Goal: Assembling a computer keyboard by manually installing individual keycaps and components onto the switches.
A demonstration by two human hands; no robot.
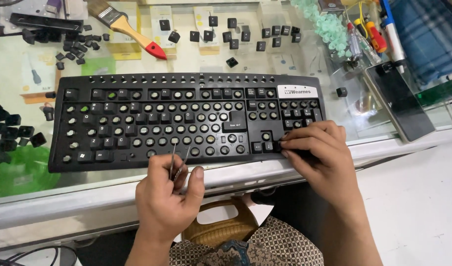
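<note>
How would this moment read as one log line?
left hand: holds tweezers | right hand: fingers on keyboard | loose keycaps behind

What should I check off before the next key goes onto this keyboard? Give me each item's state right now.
1. Keyboard lies flat on the glass counter: ok.
2. Left hand has a firm grip on the metal tweezers: ok.
3. Right hand has its fingertips on the arrow-key area at the keyboard's lower right: ok.
4. Key under the right fingertips is fully seated: cannot tell, the fingers hide it.
5. Loose keycaps are laid out beyond the keyboard's far edge: ok.
6. All sockets are filled: not ok, many bare round posts show.
</note>
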